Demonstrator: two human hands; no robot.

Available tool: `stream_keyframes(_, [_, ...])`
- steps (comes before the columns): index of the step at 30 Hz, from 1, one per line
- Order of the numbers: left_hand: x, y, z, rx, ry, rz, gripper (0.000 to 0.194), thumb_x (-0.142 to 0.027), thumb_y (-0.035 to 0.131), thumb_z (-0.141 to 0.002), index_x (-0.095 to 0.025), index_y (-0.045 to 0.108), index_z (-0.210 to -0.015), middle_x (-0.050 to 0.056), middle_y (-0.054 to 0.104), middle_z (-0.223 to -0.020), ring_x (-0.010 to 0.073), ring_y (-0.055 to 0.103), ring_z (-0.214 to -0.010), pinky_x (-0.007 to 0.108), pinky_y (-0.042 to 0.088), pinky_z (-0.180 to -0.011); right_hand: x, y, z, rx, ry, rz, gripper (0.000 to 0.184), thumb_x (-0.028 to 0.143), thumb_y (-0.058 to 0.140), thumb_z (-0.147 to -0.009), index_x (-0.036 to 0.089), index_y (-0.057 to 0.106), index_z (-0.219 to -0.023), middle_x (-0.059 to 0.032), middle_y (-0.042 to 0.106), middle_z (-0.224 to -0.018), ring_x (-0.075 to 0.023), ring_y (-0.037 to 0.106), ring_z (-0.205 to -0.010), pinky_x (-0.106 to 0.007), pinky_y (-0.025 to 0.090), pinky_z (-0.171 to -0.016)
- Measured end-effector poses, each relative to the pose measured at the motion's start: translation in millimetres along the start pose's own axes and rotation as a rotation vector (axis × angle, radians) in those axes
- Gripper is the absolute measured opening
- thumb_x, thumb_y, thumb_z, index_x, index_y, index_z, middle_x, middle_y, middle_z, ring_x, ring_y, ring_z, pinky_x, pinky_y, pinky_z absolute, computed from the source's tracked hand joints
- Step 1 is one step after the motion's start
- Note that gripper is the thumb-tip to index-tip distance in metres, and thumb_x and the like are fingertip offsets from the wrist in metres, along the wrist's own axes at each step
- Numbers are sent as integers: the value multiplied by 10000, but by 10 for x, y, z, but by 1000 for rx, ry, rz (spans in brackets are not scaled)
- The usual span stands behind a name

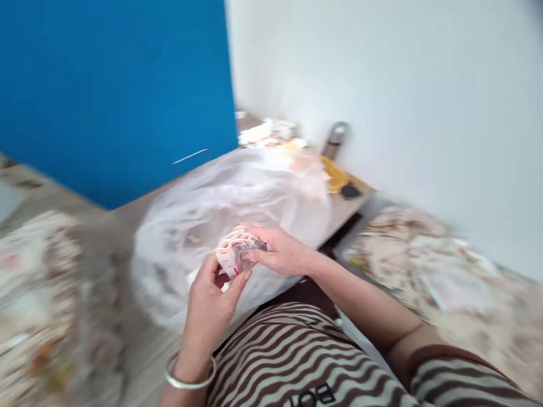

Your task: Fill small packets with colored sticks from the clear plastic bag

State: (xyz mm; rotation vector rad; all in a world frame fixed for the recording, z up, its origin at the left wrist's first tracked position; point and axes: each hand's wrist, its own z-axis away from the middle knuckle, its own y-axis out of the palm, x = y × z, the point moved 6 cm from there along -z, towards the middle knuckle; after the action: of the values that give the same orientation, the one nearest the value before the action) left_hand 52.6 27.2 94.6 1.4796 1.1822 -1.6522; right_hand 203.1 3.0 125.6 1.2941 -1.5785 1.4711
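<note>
Both hands hold a small pink-and-white packet (234,251), which looks like clear wrapping around pale pieces; blur hides its exact kind. My left hand (215,296) pinches its lower left side between thumb and fingers. On the right, my right hand (280,250) closes over its upper right edge, the thumb lying across the front. Beneath the packet spreads a large, crumpled, translucent white plastic bag (175,202), its mouth seemingly open around the hands. What lies inside the bag is too blurred to name.
A wooden tabletop (132,204) carries the bag. A blue panel (110,84) and a white wall (393,88) bound it behind. At its far right are a yellow object (334,174) and a metal-topped cylinder (336,138). Heaps of pale packets (36,313) lie left, more packets (439,267) right.
</note>
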Motion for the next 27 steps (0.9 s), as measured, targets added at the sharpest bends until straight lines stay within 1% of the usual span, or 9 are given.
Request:
stream_keyframes(3, [-203, 1072, -105, 341, -4, 188, 402, -332, 752, -779, -183, 672, -1144, 64, 740, -1140, 224, 693, -1004, 343, 558, -906, 31, -815, 853, -126, 142, 188, 177, 244, 589, -907, 183, 649, -1062, -10, 690, -953, -175, 599, -856, -289, 472, -807])
stream_keyframes(7, [-445, 2641, 88, 715, -96, 275, 324, -225, 754, -727, -159, 715, -1042, 53, 768, -990, 207, 693, -871, 324, 553, -826, 6, -1774, 2102, -278, 394, 403, 190, 312, 624, -876, 172, 648, -1001, -27, 681, -903, -186, 599, -806, -293, 464, -755])
stream_keyframes(9, [-502, 3365, 272, 834, -160, 332, 303, -175, 745, -725, -162, 711, -1026, 40, 755, -957, 169, 666, -810, 292, 537, -786, -88, -2157, 2662, -294, 489, 369, 232, 357, 635, -857, 175, 649, -1001, -30, 687, -894, -192, 602, -803, -290, 469, -737])
stream_keyframes(11, [-471, 4003, 489, 902, -314, 369, 201, -137, 717, -731, -153, 691, -930, 26, 717, -857, 126, 604, -695, 249, 502, -674, -229, -2478, 3169, -279, 592, 301, 267, 379, 635, -841, 173, 656, -1009, -34, 695, -892, -196, 604, -797, -290, 476, -717])
stream_keyframes(14, [-453, 4738, 853, 1026, -466, 430, 159, -143, 702, -753, -143, 667, -909, 38, 699, -875, 99, 586, -687, 215, 471, -651, -473, -2865, 3844, -286, 743, 236, 298, 383, 652, -800, 160, 677, -996, -50, 717, -920, -216, 620, -820, -319, 491, -751])
stream_keyframes(16, [-457, 5036, 1061, 1110, -489, 438, 192, -153, 709, -756, -139, 676, -945, 60, 712, -941, 103, 612, -749, 204, 468, -669, -670, -3045, 4222, -302, 825, 224, 306, 365, 655, -773, 159, 692, -996, -60, 735, -952, -235, 633, -858, -337, 494, -786])
stream_keyframes(19, [-361, 5192, 1266, 1183, -534, 374, 306, -158, 733, -740, -155, 678, -1041, 70, 706, -1047, 112, 619, -822, 199, 465, -684, -1021, -3173, 4645, -309, 937, 290, 267, 284, 630, -737, 162, 714, -959, -59, 748, -908, -242, 640, -845, -333, 487, -773])
stream_keyframes(23, [-104, 5006, 1384, 1274, -542, 206, 357, -213, 757, -740, -153, 667, -1080, 53, 689, -968, 124, 607, -777, 250, 486, -709, -1353, -3129, 4932, -420, 1024, 548, 247, 178, 616, -694, 177, 720, -918, -64, 750, -878, -237, 641, -823, -329, 476, -776])
stream_keyframes(27, [15, 4616, 1348, 1378, -439, 115, 316, -272, 739, -764, -143, 694, -1049, 41, 690, -890, 146, 622, -796, 298, 499, -794, -1343, -2950, 5077, -788, 959, 838, 409, 295, 600, -762, 160, 663, -1143, -141, 716, -1102, -297, 642, -994, -406, 493, -880])
